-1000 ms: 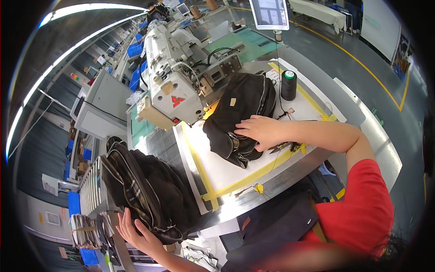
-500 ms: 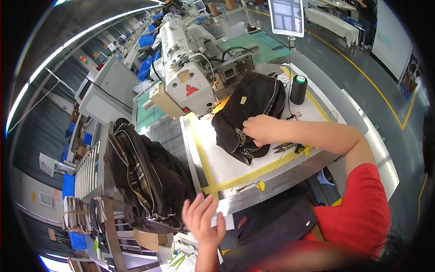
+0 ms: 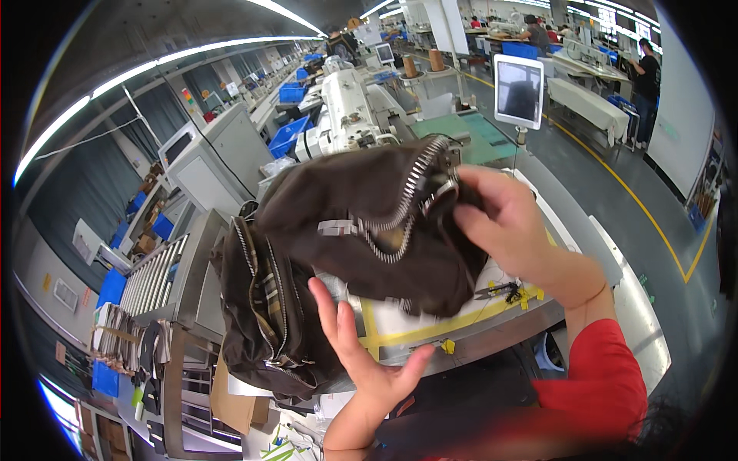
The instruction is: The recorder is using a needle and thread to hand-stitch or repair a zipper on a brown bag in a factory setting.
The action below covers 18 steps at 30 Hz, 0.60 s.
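Lifted above the work table is a dark brown fabric bag (image 3: 346, 184) with a curved silver zipper facing me. My right hand (image 3: 511, 227) grips its right end near the zipper, thumb and fingers closed on the cloth. Below the bag, my left hand (image 3: 373, 369) is held up, fingers and thumb spread, with nothing in it. A second dark bag (image 3: 304, 338) stands to the left, its zipped mouth gaping over a checked lining. Black thread snips (image 3: 501, 292) lie on the table, partly behind the lifted bag and close to my right wrist.
The white sewing machine (image 3: 350, 115) stands beyond the lifted bag, which hides its lower part. A screen (image 3: 519, 91) rises at the far right. Yellow tape (image 3: 419, 334) borders the white work surface. Left are a roller rack (image 3: 154, 276) and a bundled stack of pieces (image 3: 119, 334).
The bag has come up off the white surface toward me and left, with my right hand gripping it. My left hand has moved slightly right, beneath it. The view has tilted up.
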Available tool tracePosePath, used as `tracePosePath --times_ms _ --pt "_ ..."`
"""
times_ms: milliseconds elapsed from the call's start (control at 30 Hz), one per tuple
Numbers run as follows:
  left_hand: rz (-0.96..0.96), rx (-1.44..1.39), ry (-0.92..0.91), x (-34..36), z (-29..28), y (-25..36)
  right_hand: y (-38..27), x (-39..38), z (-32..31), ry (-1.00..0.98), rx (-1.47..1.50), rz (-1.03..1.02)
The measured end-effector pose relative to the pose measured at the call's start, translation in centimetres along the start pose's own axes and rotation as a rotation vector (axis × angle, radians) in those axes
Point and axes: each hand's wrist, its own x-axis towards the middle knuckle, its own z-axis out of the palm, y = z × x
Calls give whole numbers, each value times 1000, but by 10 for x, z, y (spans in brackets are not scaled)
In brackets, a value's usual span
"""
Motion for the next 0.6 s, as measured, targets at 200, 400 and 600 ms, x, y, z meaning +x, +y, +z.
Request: tracePosePath --times_ms 200,400,600 --pt "98 367 75 -2 -31 21 21 -36 15 -161 586 348" --pt "-373 -169 117 -22 -5 -12 76 -69 16 -157 632 641" --pt "-712 -343 191 -32 4 -24 95 -93 10 105 797 798"
